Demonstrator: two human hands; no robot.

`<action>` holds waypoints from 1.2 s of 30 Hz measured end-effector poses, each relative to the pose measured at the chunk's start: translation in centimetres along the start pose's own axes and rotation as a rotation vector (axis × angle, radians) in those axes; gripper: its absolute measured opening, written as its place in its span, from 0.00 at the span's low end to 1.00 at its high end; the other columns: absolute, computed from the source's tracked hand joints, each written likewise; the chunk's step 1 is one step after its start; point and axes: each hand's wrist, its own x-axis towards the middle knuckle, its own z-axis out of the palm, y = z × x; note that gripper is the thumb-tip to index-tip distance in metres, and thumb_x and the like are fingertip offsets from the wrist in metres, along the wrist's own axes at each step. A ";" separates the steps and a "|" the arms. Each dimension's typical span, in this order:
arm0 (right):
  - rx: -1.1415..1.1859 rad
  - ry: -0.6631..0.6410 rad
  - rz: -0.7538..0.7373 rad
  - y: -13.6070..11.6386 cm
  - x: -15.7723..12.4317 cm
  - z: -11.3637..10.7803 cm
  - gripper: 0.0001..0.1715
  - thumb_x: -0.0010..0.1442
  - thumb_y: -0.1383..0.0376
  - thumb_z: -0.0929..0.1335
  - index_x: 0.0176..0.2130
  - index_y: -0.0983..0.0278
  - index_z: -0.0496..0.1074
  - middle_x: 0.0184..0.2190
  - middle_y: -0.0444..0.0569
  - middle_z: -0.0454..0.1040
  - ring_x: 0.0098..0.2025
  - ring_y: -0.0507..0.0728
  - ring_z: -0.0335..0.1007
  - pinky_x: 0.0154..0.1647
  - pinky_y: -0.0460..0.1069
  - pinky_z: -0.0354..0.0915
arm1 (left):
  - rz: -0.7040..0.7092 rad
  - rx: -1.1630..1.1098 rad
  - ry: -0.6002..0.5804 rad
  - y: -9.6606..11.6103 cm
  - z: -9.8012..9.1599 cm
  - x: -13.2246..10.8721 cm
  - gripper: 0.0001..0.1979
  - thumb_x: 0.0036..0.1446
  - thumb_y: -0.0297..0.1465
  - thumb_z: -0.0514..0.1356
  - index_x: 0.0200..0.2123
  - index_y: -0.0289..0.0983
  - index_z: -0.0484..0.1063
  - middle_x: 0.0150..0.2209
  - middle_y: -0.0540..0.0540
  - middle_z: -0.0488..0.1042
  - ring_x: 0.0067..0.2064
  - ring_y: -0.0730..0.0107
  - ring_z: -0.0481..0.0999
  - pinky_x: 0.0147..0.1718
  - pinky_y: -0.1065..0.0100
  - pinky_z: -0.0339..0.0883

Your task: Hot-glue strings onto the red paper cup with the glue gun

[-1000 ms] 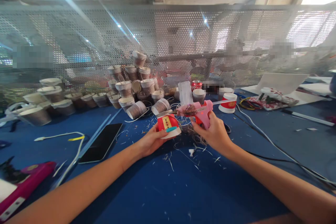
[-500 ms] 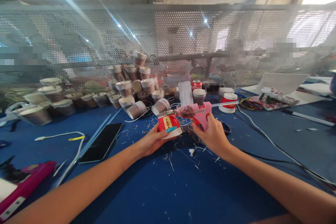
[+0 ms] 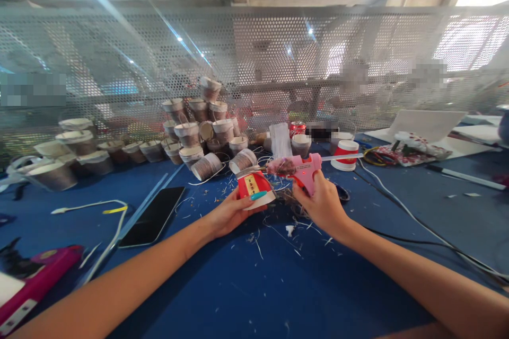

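My left hand (image 3: 229, 214) is wrapped round a red and white paper cup (image 3: 243, 186) with a pale label, held tilted above the blue table (image 3: 246, 286). In my right hand (image 3: 324, 198) is a pink hot glue gun (image 3: 301, 169), its body smeared with dark grime. A clear glue stick (image 3: 338, 157) pokes out of its back end. The gun's nozzle points left at the cup's upper rim; whether it touches cannot be made out. Behind the gun a second red and white cup (image 3: 345, 157) stands on the table.
Stacks of grey-brown cups (image 3: 187, 135) line the back left. A phone (image 3: 153, 217) lies left of my hands, beside a white cable (image 3: 119, 222). Thread scraps litter the middle. At the back stand a red can (image 3: 297, 128) and a bundle of clear sticks (image 3: 280, 140). Cords run along the right.
The glue gun has shifted very slightly right along the cup's rim, and the cup has tilted a little. Both hands keep their hold.
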 end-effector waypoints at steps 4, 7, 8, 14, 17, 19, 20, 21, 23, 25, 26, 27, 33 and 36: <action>-0.017 -0.011 0.026 0.0 0.1 0.0 0.07 0.53 0.63 0.62 0.35 0.63 0.60 0.20 0.43 0.64 0.20 0.51 0.59 0.20 0.48 0.52 | -0.002 0.003 0.026 0.0 0.2 0.0 0.25 0.43 0.26 0.67 0.47 0.34 0.67 0.45 0.41 0.75 0.47 0.59 0.72 0.49 0.57 0.62; -0.020 -0.003 0.029 0.0 0.2 -0.1 0.07 0.53 0.63 0.62 0.34 0.63 0.60 0.19 0.44 0.65 0.20 0.52 0.59 0.20 0.48 0.53 | 0.004 0.010 0.005 0.0 0.1 -0.1 0.23 0.45 0.26 0.66 0.47 0.34 0.67 0.45 0.41 0.74 0.48 0.59 0.72 0.50 0.56 0.61; -0.021 0.003 0.025 0.1 0.2 -0.1 0.08 0.53 0.63 0.62 0.34 0.63 0.60 0.19 0.44 0.64 0.20 0.52 0.59 0.20 0.48 0.52 | 0.007 0.012 -0.005 0.0 0.0 -0.1 0.23 0.46 0.26 0.65 0.47 0.35 0.67 0.46 0.41 0.74 0.49 0.59 0.72 0.51 0.56 0.61; -0.037 -0.004 0.046 0.4 0.2 0.1 0.06 0.52 0.63 0.62 0.33 0.63 0.59 0.19 0.43 0.63 0.19 0.51 0.57 0.20 0.48 0.52 | 0.014 0.008 -0.022 -0.2 -0.5 0.0 0.21 0.47 0.26 0.64 0.47 0.35 0.67 0.45 0.42 0.74 0.49 0.58 0.71 0.50 0.56 0.61; -0.048 -0.022 0.071 0.6 0.2 0.1 0.07 0.52 0.63 0.61 0.32 0.63 0.59 0.19 0.44 0.63 0.19 0.51 0.58 0.21 0.49 0.53 | 0.013 -0.005 -0.014 -0.2 -0.4 0.0 0.22 0.46 0.26 0.65 0.47 0.35 0.68 0.44 0.42 0.74 0.48 0.59 0.72 0.49 0.56 0.62; -0.053 -0.033 0.080 0.6 0.2 0.1 0.07 0.52 0.63 0.61 0.32 0.63 0.58 0.19 0.45 0.63 0.20 0.52 0.58 0.21 0.49 0.53 | 0.010 -0.013 -0.003 -0.1 -0.3 -0.1 0.23 0.45 0.26 0.65 0.46 0.35 0.68 0.44 0.42 0.74 0.47 0.59 0.72 0.48 0.56 0.63; -0.057 -0.036 0.082 0.7 0.3 0.1 0.06 0.52 0.63 0.61 0.31 0.63 0.58 0.20 0.45 0.64 0.20 0.52 0.59 0.21 0.49 0.53 | 0.010 -0.017 0.003 -0.1 -0.3 -0.1 0.23 0.44 0.26 0.66 0.46 0.35 0.69 0.43 0.42 0.75 0.47 0.59 0.72 0.48 0.56 0.63; -0.061 -0.037 0.084 0.7 0.3 0.1 0.06 0.51 0.63 0.61 0.31 0.63 0.58 0.20 0.45 0.64 0.20 0.52 0.59 0.21 0.49 0.53 | 0.010 -0.019 0.009 -0.1 -0.2 -0.1 0.22 0.44 0.26 0.66 0.46 0.35 0.69 0.43 0.42 0.75 0.46 0.60 0.72 0.48 0.57 0.63; -0.069 -0.044 0.085 0.7 0.3 0.1 0.06 0.51 0.63 0.61 0.31 0.62 0.58 0.21 0.46 0.65 0.21 0.52 0.59 0.22 0.49 0.53 | 0.006 -0.015 0.015 0.0 -0.1 -0.1 0.23 0.43 0.26 0.66 0.46 0.35 0.69 0.42 0.43 0.75 0.46 0.60 0.72 0.47 0.57 0.63; -0.082 -0.066 0.093 0.7 0.3 0.2 0.05 0.51 0.63 0.61 0.31 0.63 0.58 0.21 0.48 0.66 0.21 0.53 0.60 0.22 0.49 0.53 | -0.001 -0.007 0.005 0.0 -0.1 -0.1 0.24 0.41 0.27 0.67 0.45 0.34 0.70 0.42 0.43 0.76 0.45 0.61 0.73 0.47 0.59 0.64; -0.089 -0.083 0.104 0.6 0.3 0.2 0.06 0.51 0.63 0.61 0.31 0.63 0.58 0.22 0.48 0.66 0.21 0.53 0.60 0.23 0.49 0.54 | -0.005 -0.004 -0.005 0.0 0.0 -0.1 0.25 0.41 0.27 0.68 0.45 0.34 0.70 0.41 0.43 0.76 0.45 0.62 0.73 0.47 0.59 0.64; -0.097 -0.102 0.122 0.7 0.4 0.2 0.07 0.51 0.63 0.61 0.31 0.63 0.59 0.22 0.48 0.67 0.22 0.53 0.61 0.23 0.49 0.54 | -0.009 -0.003 -0.015 0.1 0.0 -0.1 0.25 0.40 0.27 0.68 0.45 0.34 0.70 0.41 0.43 0.76 0.44 0.62 0.73 0.47 0.59 0.64; -0.347 -0.189 0.290 1.9 1.7 -0.7 0.19 0.54 0.57 0.61 0.38 0.71 0.64 0.31 0.61 0.71 0.34 0.63 0.67 0.32 0.53 0.58 | -0.018 0.019 -0.018 0.3 0.2 -0.2 0.27 0.40 0.28 0.68 0.47 0.35 0.68 0.44 0.43 0.74 0.46 0.61 0.72 0.47 0.59 0.64; -0.566 -0.250 0.319 3.2 2.7 -1.3 0.23 0.56 0.58 0.58 0.39 0.77 0.67 0.39 0.68 0.70 0.45 0.69 0.63 0.44 0.59 0.55 | -0.027 0.026 -0.009 0.4 0.3 -0.3 0.30 0.38 0.28 0.69 0.48 0.34 0.67 0.45 0.42 0.74 0.46 0.61 0.72 0.47 0.60 0.64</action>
